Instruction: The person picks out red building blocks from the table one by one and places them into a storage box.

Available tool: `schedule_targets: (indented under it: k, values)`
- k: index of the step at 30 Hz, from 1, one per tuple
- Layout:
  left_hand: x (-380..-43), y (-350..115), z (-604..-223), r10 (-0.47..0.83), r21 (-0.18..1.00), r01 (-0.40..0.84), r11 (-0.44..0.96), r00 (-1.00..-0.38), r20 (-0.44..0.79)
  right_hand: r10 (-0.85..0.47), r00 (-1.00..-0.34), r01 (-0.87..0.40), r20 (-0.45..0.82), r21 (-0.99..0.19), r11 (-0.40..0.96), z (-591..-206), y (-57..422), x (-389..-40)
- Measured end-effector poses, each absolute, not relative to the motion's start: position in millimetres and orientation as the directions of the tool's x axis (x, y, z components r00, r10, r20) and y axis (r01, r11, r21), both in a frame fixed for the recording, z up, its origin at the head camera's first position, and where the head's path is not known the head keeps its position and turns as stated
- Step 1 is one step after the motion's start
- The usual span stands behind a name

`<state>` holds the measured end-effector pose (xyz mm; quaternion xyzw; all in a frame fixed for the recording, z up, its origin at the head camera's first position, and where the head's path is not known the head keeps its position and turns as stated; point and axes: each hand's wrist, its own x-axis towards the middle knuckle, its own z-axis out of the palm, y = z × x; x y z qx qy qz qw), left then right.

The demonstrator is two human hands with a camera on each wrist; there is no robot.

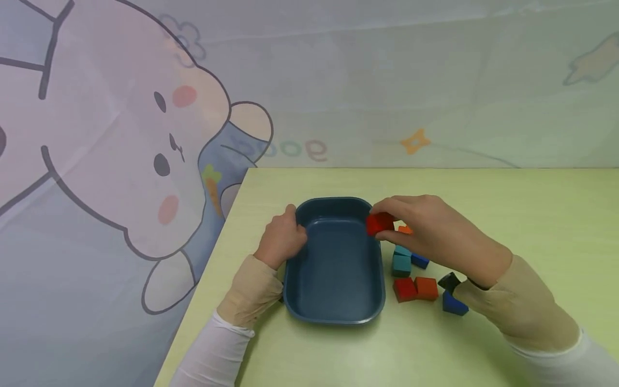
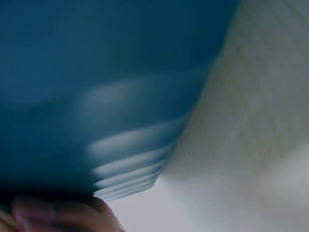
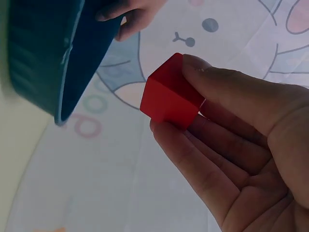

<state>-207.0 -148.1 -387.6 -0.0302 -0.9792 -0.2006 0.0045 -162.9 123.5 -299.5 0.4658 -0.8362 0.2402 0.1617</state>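
A deep blue rectangular tray (image 1: 333, 317) with rounded corners lies on the table, its inside bare. My left hand (image 1: 282, 237) grips its left rim near the far corner; in the left wrist view only a few of its fingers (image 2: 63, 215) show beside the tray's ribbed wall (image 2: 130, 130). My right hand (image 1: 430, 226) pinches a red block (image 3: 169, 94) between thumb and fingertips. In the head view that block (image 1: 379, 223) hangs at the tray's right rim, near the far corner. Below the right hand, several loose blocks lie on the table, partly hidden by it.
Right of the tray lie a teal block (image 1: 401, 265), a red block (image 1: 405, 289), an orange block (image 1: 426, 288) and a blue block (image 1: 454, 304). Another blue block (image 1: 420, 260) peeks out beneath the right hand. A printed cloth (image 1: 338, 80) hangs behind the pale table (image 1: 556, 226).
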Motion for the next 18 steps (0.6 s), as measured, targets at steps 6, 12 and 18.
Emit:
schedule_targets:
  k: [6,12,18]
  values:
    - [-208,-148,-389,0.06,0.385,0.069,0.92,-0.998,0.037,-0.707,-0.552,-0.834,0.442,-0.286,0.473,-307,109,-173]
    - [-208,-149,-388,0.052,0.392,0.055,0.918,-0.998,0.018,-0.716,-0.594,-0.805,0.367,-0.277,0.525,-329,97,-184]
    - [-209,-149,-389,0.051,0.39,0.054,0.919,-0.999,0.018,-0.735,-0.576,-0.818,0.358,-0.252,0.518,-348,86,-190]
